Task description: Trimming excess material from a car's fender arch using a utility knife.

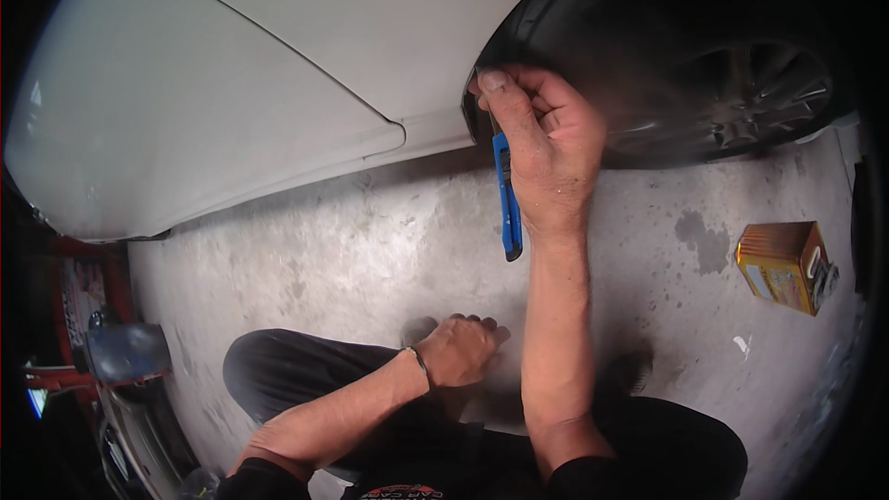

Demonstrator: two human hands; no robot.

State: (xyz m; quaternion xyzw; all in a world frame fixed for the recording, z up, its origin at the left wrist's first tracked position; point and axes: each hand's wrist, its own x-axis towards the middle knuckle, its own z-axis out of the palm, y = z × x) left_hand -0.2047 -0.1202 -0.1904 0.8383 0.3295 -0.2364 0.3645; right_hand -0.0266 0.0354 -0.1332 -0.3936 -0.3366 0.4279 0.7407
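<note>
Blue cutter, upper end pinched tight by the right hand above, wants light, steady pressure; left hand half-curled, contents unclear.

We see a bright blue utility knife with a black end. The car body is plain off-white, shading to soft grey, with thin dark seams. We find the tyre deep black and the wheel spokes dull grey. Our floor is pale grey, mottled with darker blotches and one dark grey stain. The tin gleams gold and coppery brown, with a yellowish printed panel. A small scrap is white. Our trousers are black, our shirt black with a red and whitish print.
</note>
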